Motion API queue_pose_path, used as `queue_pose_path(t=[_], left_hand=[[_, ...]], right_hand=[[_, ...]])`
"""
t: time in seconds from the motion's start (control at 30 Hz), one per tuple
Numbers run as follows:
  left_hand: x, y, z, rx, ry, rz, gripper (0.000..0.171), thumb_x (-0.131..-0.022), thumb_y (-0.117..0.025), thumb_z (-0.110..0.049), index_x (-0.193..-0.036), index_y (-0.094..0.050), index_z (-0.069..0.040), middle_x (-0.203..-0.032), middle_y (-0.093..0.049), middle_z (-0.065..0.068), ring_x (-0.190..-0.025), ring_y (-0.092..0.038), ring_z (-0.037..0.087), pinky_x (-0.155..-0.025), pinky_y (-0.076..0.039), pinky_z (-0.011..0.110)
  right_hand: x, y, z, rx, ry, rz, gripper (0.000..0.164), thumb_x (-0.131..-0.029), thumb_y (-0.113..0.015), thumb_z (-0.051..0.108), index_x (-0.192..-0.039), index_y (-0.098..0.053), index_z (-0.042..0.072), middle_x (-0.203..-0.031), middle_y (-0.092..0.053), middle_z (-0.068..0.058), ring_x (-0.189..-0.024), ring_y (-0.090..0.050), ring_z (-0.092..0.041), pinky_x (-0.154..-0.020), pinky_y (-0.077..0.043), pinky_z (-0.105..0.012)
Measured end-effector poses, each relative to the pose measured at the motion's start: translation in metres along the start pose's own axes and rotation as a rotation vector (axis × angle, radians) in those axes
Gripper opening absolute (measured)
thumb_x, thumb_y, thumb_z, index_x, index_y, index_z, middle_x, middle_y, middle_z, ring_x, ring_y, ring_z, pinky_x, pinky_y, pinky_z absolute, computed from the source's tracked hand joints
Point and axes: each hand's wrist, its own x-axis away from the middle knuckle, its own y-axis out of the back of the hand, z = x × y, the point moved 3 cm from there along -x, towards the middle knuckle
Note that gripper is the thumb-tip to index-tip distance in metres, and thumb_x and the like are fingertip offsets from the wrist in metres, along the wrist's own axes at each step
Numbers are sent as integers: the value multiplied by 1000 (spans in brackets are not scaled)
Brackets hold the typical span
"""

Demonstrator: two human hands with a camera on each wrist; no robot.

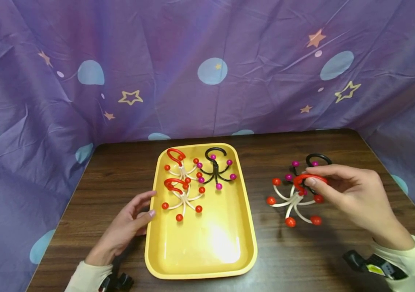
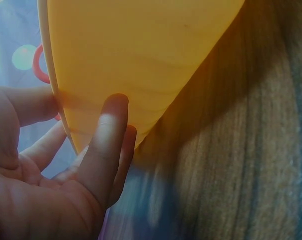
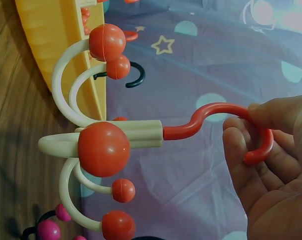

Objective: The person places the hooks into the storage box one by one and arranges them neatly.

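Head | right hand [image 1: 360, 198] pinches red hook [image 1: 304, 177] | wrist label [image 1: 375, 269] illegible

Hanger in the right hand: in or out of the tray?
Out. Right hand holds the hanger by its red hook, right of the yellow tray in the head view.

So the table [image 1: 116, 174] was dark brown with a streaky wood grain, which showed on both sides of a yellow tray [image 1: 249, 202] sitting on it, rounded corners, long sides running front to back. Off to the tray's right, clearly apart and level with its far half, was a black hooked rack [image 1: 295, 164] with magenta balls, partly blocked from view.
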Motion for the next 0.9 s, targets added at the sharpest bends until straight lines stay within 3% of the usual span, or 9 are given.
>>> queue_pose_path(t=[0.27, 0.6, 0.9], left_hand=[[-1, 0, 1, 3, 3, 4, 61, -107, -60, -10, -163, -35, -14, -158, -40, 24, -116, -66, 24, -87, -64, 44], [0, 0, 1, 3, 3, 1, 62, -107, -61, -10, -162, -35, -14, -159, -39, 25, -116, -66, 24, -87, -64, 44], [1, 0, -1, 18, -2, 20, 62, -107, -59, -9, -163, -33, -13, -158, -38, 25, -114, -68, 22, -88, -64, 44]], right_hand=[[-10, -8, 13, 15, -67, 52, 35, -78, -85, -14, -106, -82, 8, -89, -80, 12, -60, -69, -5, -53, -52, -17], [-26, -28, 23, -81, 14, 60, 40, -74, -85, -19, -105, -82, 6, -94, -81, 11, -75, -76, -1, -59, -56, -14], [-36, -49, 32, -130, 2, 92, 33, -81, -85, -11, -107, -83, 9, -93, -81, 12, -59, -67, -4, -50, -51, -16]])
